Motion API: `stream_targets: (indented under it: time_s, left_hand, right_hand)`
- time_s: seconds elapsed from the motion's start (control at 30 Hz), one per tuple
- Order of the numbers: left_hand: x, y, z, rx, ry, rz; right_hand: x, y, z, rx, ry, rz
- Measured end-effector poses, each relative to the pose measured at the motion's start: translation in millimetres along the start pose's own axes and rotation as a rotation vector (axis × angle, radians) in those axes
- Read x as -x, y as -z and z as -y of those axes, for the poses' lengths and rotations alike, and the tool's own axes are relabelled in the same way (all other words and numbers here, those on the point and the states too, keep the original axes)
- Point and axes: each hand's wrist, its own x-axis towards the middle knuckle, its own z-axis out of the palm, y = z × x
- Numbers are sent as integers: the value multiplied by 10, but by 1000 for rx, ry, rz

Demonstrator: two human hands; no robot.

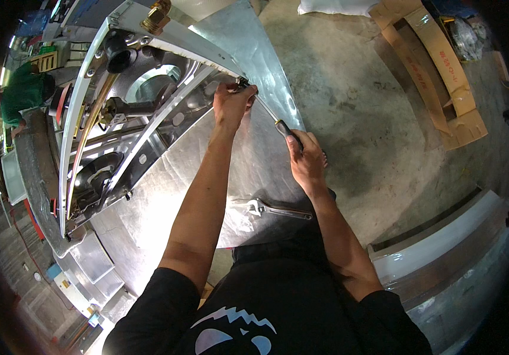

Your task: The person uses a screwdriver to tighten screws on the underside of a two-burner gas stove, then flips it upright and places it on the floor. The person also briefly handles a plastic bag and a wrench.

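Observation:
My right hand (pixel 307 158) is wrapped round the dark handle of a screwdriver (pixel 282 126). Its long shaft slants up and left to the corner of a metal-framed appliance (pixel 142 127). At that corner my left hand (pixel 232 103) has its fingers closed around a small dark part (pixel 242 83), mostly hidden by the fingers. The screwdriver tip meets this spot, but the exact contact is hidden. Inside the frame are dark burner-like fittings and a brass pipe (pixel 90 127). An adjustable wrench (pixel 279 210) lies on the sheet-metal worktop (pixel 177 195) close to my body.
A brass fitting (pixel 156 16) sits at the frame's top edge. Cardboard packaging (pixel 429 77) rests on the concrete floor at far right, a long white panel (pixel 438 236) at near right. At far left, a person in green (pixel 23 94) stands beyond a wrapped slab (pixel 38 171).

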Motion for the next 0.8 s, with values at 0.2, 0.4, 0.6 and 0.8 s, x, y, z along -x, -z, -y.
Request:
stream_targets:
  time_s: [0.2, 0.4, 0.6, 0.8]
  left_hand:
    - [-46, 11, 112, 48, -16, -22]
    - [-36, 43, 114, 49, -9, 8]
    - [2, 53, 80, 81, -9, 16]
    - [4, 62, 51, 23, 59, 21]
  right_hand:
    - [-35, -34, -56, -71, -20, -82]
    - [25, 63, -187, -225, -103, 77]
    - [87, 49, -66, -361, -369, 97]
    - [218, 20, -37, -148, -126, 17]
